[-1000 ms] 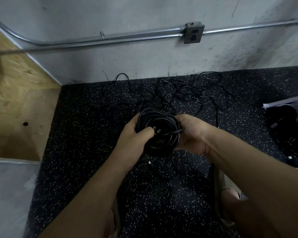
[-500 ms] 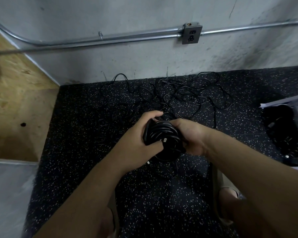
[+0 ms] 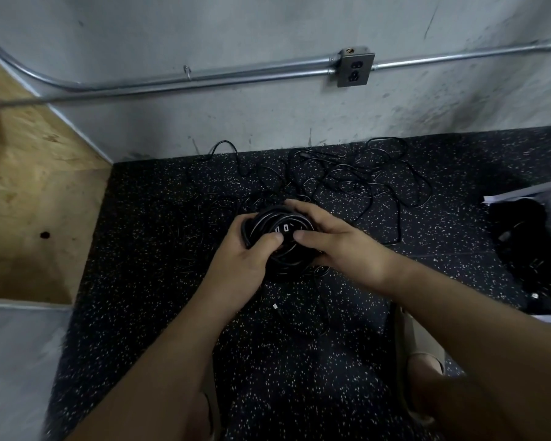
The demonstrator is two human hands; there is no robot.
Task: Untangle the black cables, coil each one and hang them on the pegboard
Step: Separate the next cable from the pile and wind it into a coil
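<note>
Over the speckled rubber floor (image 3: 159,218), left hand (image 3: 242,262) and right hand (image 3: 341,246) clamp the coiled black cable (image 3: 268,216), turned flat-on again, thumbs meeting beside its connectors (image 3: 282,229); it seems ready for hanging, with the loose tangle (image 3: 347,176) behind.

Both hands, left (image 3: 236,265) and right (image 3: 341,240), gripping coiled black cable (image 3: 279,229), tangled cables (image 3: 347,179) behind
</note>
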